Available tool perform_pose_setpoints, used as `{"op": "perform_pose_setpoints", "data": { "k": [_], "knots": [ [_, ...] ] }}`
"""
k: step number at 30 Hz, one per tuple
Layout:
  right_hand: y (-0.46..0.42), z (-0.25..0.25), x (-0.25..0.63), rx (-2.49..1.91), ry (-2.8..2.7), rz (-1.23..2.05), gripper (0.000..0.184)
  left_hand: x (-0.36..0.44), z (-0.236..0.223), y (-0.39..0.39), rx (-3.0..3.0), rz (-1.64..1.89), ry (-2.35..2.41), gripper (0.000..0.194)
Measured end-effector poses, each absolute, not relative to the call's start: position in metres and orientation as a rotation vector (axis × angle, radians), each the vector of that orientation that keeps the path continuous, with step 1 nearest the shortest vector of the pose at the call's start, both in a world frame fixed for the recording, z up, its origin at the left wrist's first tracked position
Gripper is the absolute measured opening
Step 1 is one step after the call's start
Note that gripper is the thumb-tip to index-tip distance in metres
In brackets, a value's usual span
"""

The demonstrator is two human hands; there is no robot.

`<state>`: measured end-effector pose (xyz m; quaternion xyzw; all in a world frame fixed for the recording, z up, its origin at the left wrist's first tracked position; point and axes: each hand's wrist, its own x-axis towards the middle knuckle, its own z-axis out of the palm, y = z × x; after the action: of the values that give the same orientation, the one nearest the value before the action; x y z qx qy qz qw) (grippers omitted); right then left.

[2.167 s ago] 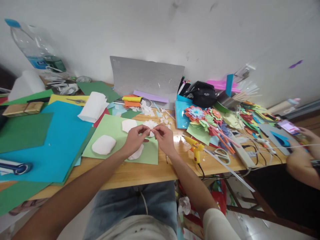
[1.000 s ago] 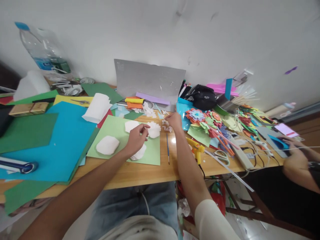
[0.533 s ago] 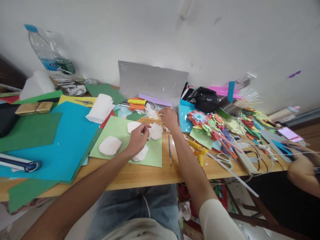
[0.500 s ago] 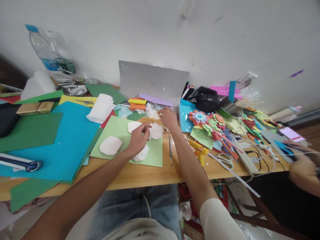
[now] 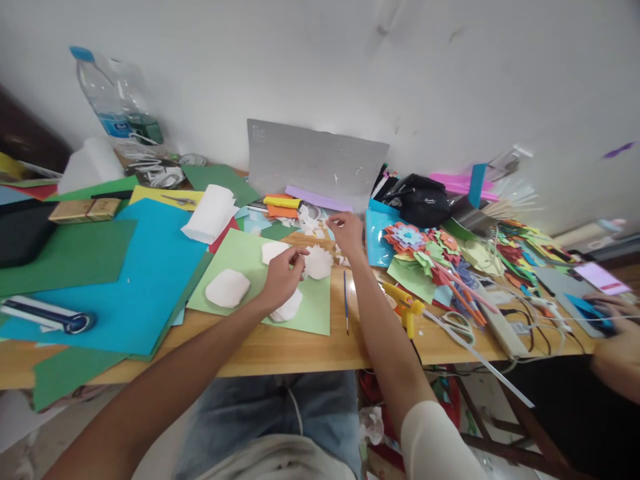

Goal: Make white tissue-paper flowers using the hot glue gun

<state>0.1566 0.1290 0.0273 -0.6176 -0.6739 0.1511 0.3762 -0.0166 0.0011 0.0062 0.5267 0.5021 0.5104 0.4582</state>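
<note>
My left hand (image 5: 286, 275) hovers over a light green sheet of paper (image 5: 255, 313), its fingers curled and thumb close to the index finger. Whatever it may hold is too small to make out. Near its fingertips is a white paper piece with a scalloped edge (image 5: 319, 262). A rounded white paper piece (image 5: 227, 288) lies on the left of the sheet, and another (image 5: 289, 308) sits partly under my left hand. Beyond the sheet, my right hand (image 5: 347, 235) has its fingertips pinched beside white paper scraps (image 5: 311, 223); anything between them is indistinct.
A paintbrush (image 5: 346, 303), yellow glue gun (image 5: 407, 307) and scissors (image 5: 459, 327) lie to the right. Paper flowers (image 5: 406, 239) stand by a blue tray (image 5: 377, 243). Blue paper (image 5: 165, 260) and a stapler (image 5: 50, 315) are leftward. Another person's hand (image 5: 620, 353) is at far right.
The view has turned slightly left, so the table's things appear shifted right. My right hand's fingers have drawn closer together beside the scraps. My left hand stays over the green sheet.
</note>
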Motion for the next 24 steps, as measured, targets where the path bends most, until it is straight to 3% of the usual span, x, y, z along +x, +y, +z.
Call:
{"op": "perform_pose_setpoints", "data": {
  "k": [4, 7, 13, 24],
  "knots": [
    [0.097, 0.040, 0.159, -1.373, -1.246, 1.070, 0.029, -0.017, 0.008, 0.001, 1.304, 1.332, 1.274, 0.027],
    [0.059, 0.043, 0.153, -1.258, -1.127, 1.288, 0.032, -0.016, 0.012, -0.001, 1.268, 1.378, 1.228, 0.032],
    [0.005, 0.034, 0.144, -1.189, -1.081, 1.454, 0.031, -0.009, 0.018, -0.005, 1.012, 1.283, 0.989, 0.044],
    [-0.004, 0.022, 0.142, -1.175, -1.065, 1.423, 0.035, -0.009, 0.008, 0.000, 0.944, 1.256, 1.030, 0.037]
  ]
}}
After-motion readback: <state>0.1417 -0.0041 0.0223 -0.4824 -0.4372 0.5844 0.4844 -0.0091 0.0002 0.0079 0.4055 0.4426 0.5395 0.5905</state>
